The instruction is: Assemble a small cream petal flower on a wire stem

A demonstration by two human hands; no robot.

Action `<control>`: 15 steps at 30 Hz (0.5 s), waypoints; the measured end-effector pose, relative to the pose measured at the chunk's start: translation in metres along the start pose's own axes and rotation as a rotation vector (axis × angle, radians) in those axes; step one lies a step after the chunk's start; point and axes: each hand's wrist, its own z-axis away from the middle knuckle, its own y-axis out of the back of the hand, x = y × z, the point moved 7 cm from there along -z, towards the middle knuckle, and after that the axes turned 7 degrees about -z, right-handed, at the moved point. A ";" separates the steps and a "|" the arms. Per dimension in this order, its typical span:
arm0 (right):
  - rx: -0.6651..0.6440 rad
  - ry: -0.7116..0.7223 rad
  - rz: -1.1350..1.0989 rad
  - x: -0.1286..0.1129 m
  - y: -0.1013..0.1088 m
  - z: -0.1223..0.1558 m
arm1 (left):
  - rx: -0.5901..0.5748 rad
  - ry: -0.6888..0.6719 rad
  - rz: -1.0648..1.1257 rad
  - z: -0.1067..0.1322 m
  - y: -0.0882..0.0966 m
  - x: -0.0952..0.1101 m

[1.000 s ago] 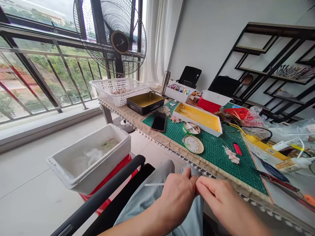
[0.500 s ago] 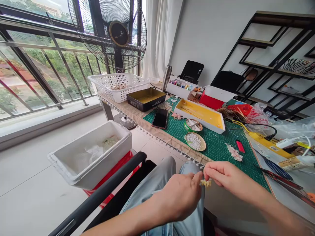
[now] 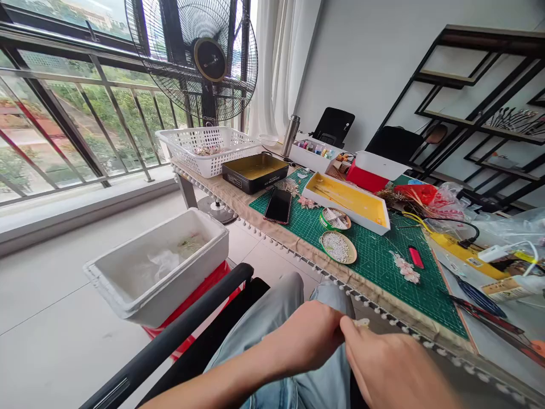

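Observation:
Over my lap my two hands meet, fingers touching. My left hand (image 3: 313,335) is closed, knuckles up, its fingertips hidden behind the right. Turned inward, my right hand (image 3: 389,363) is closed too, its thumb and fingers pressed together where they meet the left. Just above its fingers peeks a small pale yellow flower-like piece (image 3: 362,322); most of it is covered. On the green cutting mat (image 3: 374,272) close by lie a pink flower piece (image 3: 406,268), a red-pink lighter-like object (image 3: 416,257) and a round dish of white beads (image 3: 338,247).
A second divided bead tin (image 3: 335,218), a phone (image 3: 278,205), a yellow-lined white tray (image 3: 347,201) and a black tin (image 3: 254,171) stand farther back. Pliers-like tools (image 3: 489,315) and a yellow power strip (image 3: 468,255) lie right. A white foam box (image 3: 157,267) stands left, beside the chair's armrest (image 3: 179,329).
My right hand has come lower and nearer, turning its back toward me and covering most of the pale yellow piece. My left hand has shifted slightly and rotated. The view has tilted a little.

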 end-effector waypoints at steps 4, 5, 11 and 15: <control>0.017 0.033 0.133 -0.013 -0.002 0.014 | -0.227 0.110 0.513 0.005 -0.003 -0.005; 0.019 0.023 0.158 -0.013 -0.003 0.016 | -0.290 0.165 0.653 0.006 -0.007 -0.006; 0.038 -0.059 0.012 -0.005 -0.015 0.019 | -0.275 0.251 0.814 0.005 -0.016 -0.017; 0.028 -0.384 -0.615 0.029 -0.021 0.028 | -0.051 0.083 0.468 0.011 0.004 -0.012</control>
